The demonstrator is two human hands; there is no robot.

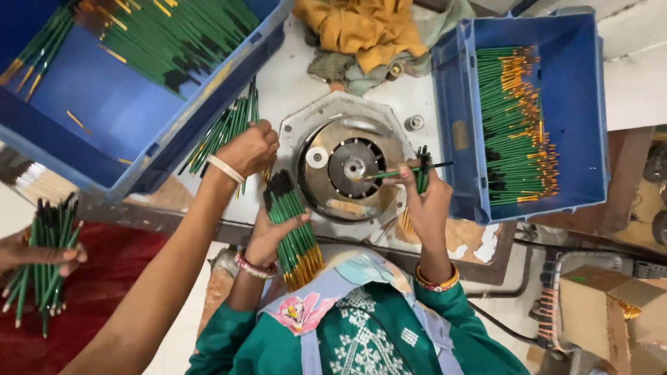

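A single green pencil [399,171] lies level in the right hand [425,201], its tip pushed toward the hub of the round metal machine [351,167] on the surface, probably so the spinning centre can work that end. That hand's grip is closed on the pencil, with a few spare pencils [422,170] standing upright in the same fist. The left hand [274,232] wraps shut around a thick bundle of green pencils [295,232], held near the machine as ready stock. A co-worker's hand [251,149] grasps another bunch beside the left blue crate [201,114]; the right blue crate [451,132] holds neatly stacked pencils.
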